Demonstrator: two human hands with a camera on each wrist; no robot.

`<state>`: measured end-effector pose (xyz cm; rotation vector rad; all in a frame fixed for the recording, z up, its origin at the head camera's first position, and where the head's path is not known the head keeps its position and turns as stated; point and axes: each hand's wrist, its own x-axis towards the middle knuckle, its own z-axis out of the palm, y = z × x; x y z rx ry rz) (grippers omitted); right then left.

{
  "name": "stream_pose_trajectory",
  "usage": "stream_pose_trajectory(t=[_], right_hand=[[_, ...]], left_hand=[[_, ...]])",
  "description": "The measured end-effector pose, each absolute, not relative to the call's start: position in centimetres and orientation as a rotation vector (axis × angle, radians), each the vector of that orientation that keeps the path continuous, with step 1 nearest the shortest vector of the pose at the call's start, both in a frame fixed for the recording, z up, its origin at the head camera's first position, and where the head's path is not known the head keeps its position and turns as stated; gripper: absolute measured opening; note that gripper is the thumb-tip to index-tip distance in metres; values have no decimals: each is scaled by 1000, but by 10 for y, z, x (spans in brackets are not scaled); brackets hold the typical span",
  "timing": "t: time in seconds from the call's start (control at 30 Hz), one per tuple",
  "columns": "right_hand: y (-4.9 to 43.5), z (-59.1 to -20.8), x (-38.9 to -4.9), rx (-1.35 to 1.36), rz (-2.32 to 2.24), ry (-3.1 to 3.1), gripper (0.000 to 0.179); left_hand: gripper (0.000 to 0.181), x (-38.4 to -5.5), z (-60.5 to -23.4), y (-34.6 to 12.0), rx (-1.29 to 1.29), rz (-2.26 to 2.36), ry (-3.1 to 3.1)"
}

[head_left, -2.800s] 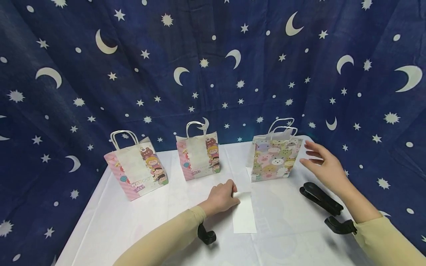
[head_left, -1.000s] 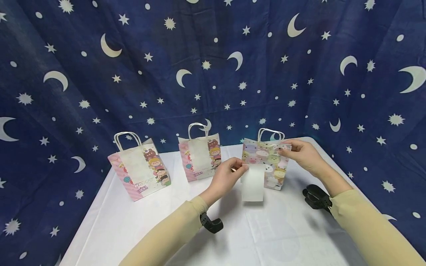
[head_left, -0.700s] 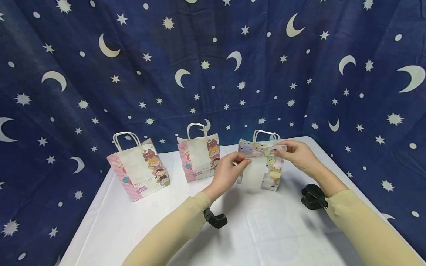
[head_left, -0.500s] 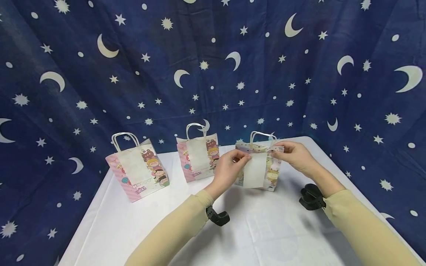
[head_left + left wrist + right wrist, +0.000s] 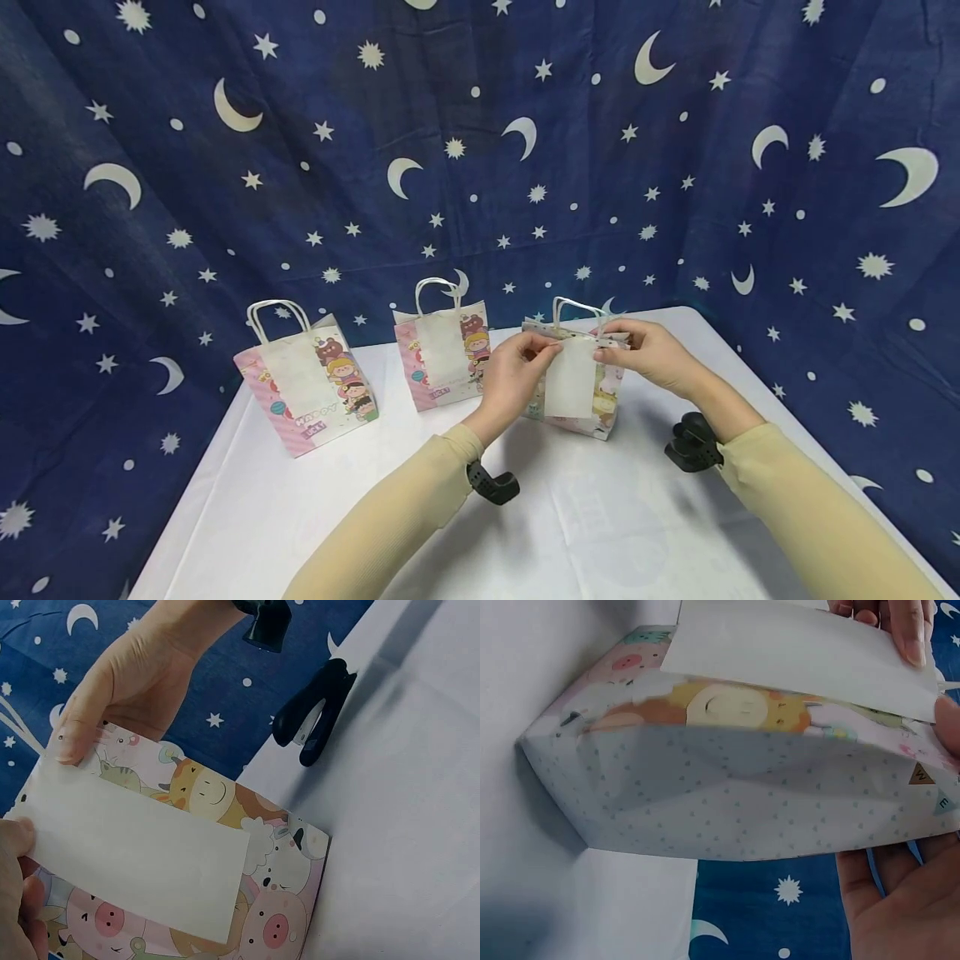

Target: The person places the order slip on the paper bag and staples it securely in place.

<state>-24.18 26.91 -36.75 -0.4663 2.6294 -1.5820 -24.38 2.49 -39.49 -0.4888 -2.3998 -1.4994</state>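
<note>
A blank white paper slip (image 5: 570, 379) lies against the front of an animal-print paper gift bag (image 5: 606, 400). Thumb and fingers of my left hand (image 5: 513, 375) pinch the slip's upper left corner along the bag's top edge. My right hand (image 5: 652, 354) grips the bag's upper right rim, fingers behind it and thumb in front. In the left wrist view that thumb (image 5: 71, 742) touches the slip's other top corner. The bag's patterned side panel (image 5: 727, 795) shows in the right wrist view. White twisted handles (image 5: 577, 304) rise above the bag.
Two pink cartoon gift bags, a tilted one (image 5: 307, 392) and an upright one (image 5: 442, 358), stand to the left on the white-covered table (image 5: 420, 517). A black stapler (image 5: 315, 712) lies right of the animal bag. A starry blue curtain (image 5: 337, 167) hangs behind.
My left hand has lifted the slip off the table onto the bag's front. My right hand has come in and gripped the bag's rim; the bag has shifted left and a little nearer.
</note>
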Motion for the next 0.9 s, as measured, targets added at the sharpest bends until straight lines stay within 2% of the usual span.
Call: stream_pose_trajectory(t=[0.43,0.9], right_hand=[[265,-372,-244,-405,-1520,2751,38],[260,-376,-247,-399,-1562,2786,30]], left_hand=[[13,-247,-393,27,-476,-1493,-2387],[16,-251,-392,24,-487,-1422,-2380]])
